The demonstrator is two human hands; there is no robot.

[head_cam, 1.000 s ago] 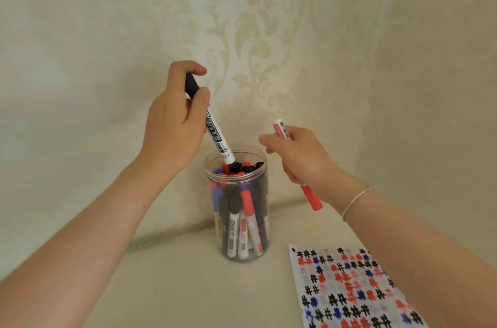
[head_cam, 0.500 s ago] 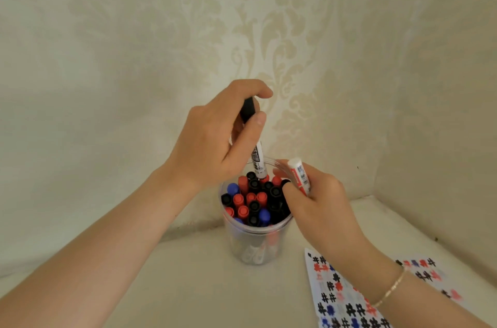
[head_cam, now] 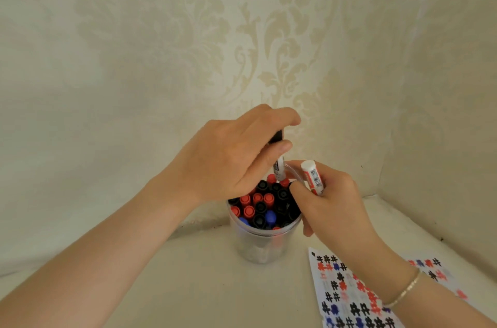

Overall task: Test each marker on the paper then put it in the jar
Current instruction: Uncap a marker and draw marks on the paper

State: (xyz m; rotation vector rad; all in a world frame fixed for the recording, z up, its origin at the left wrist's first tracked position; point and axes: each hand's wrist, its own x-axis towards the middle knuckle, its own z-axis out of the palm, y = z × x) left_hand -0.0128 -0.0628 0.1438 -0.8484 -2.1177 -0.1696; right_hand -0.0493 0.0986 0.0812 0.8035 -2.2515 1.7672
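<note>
black marker (head_cam: 279, 165) is upright over the jar (head_cam: 265, 244), nose down among the caps at the far side of the opening, held near its capped top by the left hand (head_cam: 231, 158) with thumb and fingers (head_cam: 279, 149) pinched on the barrel. jar is nearly full: round black, red and blue caps packed tight, so little gap shows for one more. likely failure is the marker landing on a neighbour's cap rather than between them, then sitting proud or tipping out over the rim; pushing harder could shove the light jar back toward the wall. right hand (head_cam: 330, 201) grips a red marker (head_cam: 312, 177), white end up, fingers curled round it, knuckles touching the jar rim on the right. that steadies the jar but also crowds the opening, and the two markers are close enough to knock. jar is clear plastic, cylindrical, smooth wall. markers are slim hard cylinders, glossy white barrels with printed labels, ribbed-looking caps. paper (head_cam: 349, 298) lies flat on the desk (head_cam: 188, 287) just right of the jar, covered in black, red and blue hash marks, partly under the right wrist. desk is matte cream; wall (head_cam: 161, 59) behind has pale damask relief.
</note>
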